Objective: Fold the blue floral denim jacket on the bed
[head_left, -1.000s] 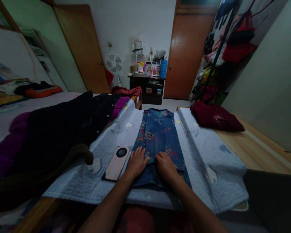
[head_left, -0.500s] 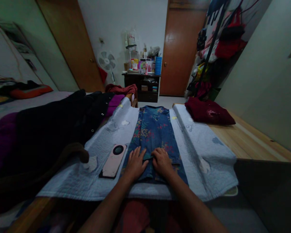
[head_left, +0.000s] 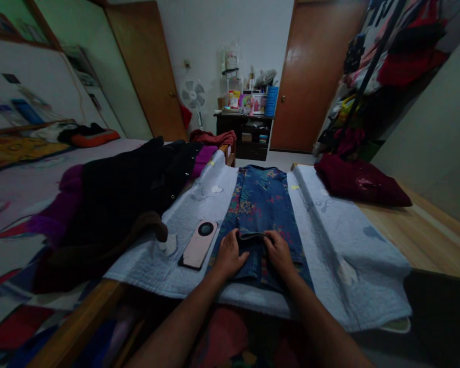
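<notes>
A blue denim garment with a floral print lies flat and folded narrow, its collar-like end away from me. Near its close end, a layer of the cloth is lifted into a raised, curved edge. My left hand has its fingers closed at the left end of that edge, thumb pointing right. At the other end, my right hand pinches the edge between thumb and fingers. Left of the garment, close to my left hand, a pink phone lies with its round camera facing up.
A pale quilted cloth covers the surface under the garment. A dark red folded garment rests at the right, on a wooden board. A black and purple coat lies on the left. A fan stands further back.
My hands have gone from lying flatter on the denim to closing on its edge, which is now lifted. The whole view has shifted, so things appear further right.
</notes>
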### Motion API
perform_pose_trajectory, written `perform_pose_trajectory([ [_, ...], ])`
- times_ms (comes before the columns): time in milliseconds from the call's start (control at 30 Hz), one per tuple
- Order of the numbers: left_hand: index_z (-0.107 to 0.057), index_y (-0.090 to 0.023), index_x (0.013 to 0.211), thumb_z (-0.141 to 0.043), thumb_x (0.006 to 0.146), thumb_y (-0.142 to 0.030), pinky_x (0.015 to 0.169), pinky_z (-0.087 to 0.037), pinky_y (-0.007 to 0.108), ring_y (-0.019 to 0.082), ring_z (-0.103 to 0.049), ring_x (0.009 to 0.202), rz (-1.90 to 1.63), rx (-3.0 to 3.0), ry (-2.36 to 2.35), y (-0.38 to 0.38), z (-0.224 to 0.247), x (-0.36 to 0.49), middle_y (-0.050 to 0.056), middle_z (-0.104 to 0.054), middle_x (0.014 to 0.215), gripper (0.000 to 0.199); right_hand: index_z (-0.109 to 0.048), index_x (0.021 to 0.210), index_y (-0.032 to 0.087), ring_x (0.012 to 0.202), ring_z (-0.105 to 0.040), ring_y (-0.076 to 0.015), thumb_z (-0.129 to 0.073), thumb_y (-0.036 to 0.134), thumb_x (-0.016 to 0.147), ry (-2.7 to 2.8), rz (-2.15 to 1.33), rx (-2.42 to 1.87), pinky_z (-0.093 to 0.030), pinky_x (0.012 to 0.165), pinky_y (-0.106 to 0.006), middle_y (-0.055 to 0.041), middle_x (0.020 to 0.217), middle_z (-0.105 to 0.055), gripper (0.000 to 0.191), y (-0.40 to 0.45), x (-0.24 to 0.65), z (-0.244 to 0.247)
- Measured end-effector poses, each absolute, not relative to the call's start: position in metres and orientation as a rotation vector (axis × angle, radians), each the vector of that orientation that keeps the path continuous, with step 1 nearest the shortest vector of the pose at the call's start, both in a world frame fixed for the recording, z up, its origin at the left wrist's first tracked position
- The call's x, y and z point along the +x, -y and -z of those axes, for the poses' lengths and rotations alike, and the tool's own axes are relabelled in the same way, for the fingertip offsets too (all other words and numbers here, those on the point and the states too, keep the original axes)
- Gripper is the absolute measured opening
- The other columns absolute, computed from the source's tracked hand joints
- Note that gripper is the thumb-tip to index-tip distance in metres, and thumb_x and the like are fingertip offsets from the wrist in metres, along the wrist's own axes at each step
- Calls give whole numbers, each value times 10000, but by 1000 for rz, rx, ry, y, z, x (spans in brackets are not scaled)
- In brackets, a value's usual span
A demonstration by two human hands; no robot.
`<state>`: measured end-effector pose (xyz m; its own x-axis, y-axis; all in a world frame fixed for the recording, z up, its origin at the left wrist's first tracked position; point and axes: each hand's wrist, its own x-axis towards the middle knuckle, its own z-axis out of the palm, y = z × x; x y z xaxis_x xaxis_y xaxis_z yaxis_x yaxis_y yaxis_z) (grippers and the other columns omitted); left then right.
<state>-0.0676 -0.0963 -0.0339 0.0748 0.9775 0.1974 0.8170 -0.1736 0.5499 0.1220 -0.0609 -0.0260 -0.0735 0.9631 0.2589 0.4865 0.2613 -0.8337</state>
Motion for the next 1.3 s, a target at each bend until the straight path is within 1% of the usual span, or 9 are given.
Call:
perform_pose_trajectory([
  [133, -474, -161, 1327, -597, 829, -339, 1128, -292, 479, 323, -372, 1373, -613, 2113, -1822, 90, 26, -67, 168, -462, 1443, 542, -662, 975, 190, 873, -622, -226, -459, 432, 877, 1552, -868, -1358, -456, 816, -336, -51, 921, -698, 331, 57, 128, 17],
  [200, -472, -147, 1347, -604, 827, -343, 1149, -237, 505, 355, -297, 1418, -556, 2129, -1845, 80, 20, -67, 191, -384, 1511, 572, -662, 970, 186, 864, -622, -231, -478, 456, 860, 1510, -890, -1373, -452, 803, -333, -51, 913, -700, 344, 57, 130, 14],
  [333, -357, -101, 1440, -605, 823, -363, 1176, -128, 528, 373, -156, 1474, -503, 2097, -1989, 50, 14, -69, 225, -258, 1573, 715, -667, 945, 184, 853, -624, -237, -518, 484, 820, 1448, -918, -1383, -453, 790, -332, -51, 903, -708, 358, 56, 131, 13],
  [467, -351, -69, 1444, -551, 859, -413, 1168, -144, 543, 394, -162, 1468, -482, 2015, -2028, 35, 20, -65, 255, -264, 1561, 708, -666, 943, 186, 864, -625, -240, -525, 489, 818, 1425, -964, -1358, -455, 782, -326, -45, 893, -709, 357, 56, 132, 11],
  [600, -407, -106, 1433, -537, 869, -439, 1178, -100, 553, 401, -111, 1477, -535, 2022, -1974, 40, 28, -56, 218, -255, 1576, 668, -667, 943, 184, 865, -626, -239, -544, 487, 799, 1374, -1032, -1340, -458, 775, -320, -45, 900, -712, 357, 57, 132, 7],
  [867, -428, -81, 1422, -502, 899, -424, 1191, -99, 511, 383, -98, 1483, -485, 2077, -1868, 51, 25, -53, 220, -240, 1580, 629, -662, 947, 183, 854, -622, -234, -569, 484, 782, 1369, -1065, -1327, -462, 775, -320, -46, 900, -705, 356, 57, 132, 7],
  [1100, -424, -134, 1391, -453, 921, -290, 1168, -145, 540, 316, -259, 1440, -541, 2144, -1810, 57, 25, -46, 185, -367, 1521, 496, -667, 945, 176, 852, -617, -225, -598, 468, 754, 1324, -1108, -1315, -456, 767, -311, -37, 899, -705, 356, 53, 135, 9],
  [1200, -457, -166, 1327, -489, 893, -246, 1130, -258, 476, 272, -380, 1348, -618, 2118, -1862, 62, 21, -40, 145, -464, 1420, 442, -657, 953, 193, 790, -626, -209, -647, 455, 714, 1147, -1259, -1267, -472, 736, -305, -9, 847, -708, 355, 49, 137, 16],
  [1300, -561, -190, 1121, -546, 869, -299, 1015, -387, 390, 249, -497, 1167, -600, 2104, -1939, 67, 15, -37, 100, -566, 1196, 275, -649, 952, 215, 754, -636, -199, -701, 443, 674, 969, -1388, -1197, -486, 730, -308, 16, 813, -710, 363, 45, 138, 22],
])
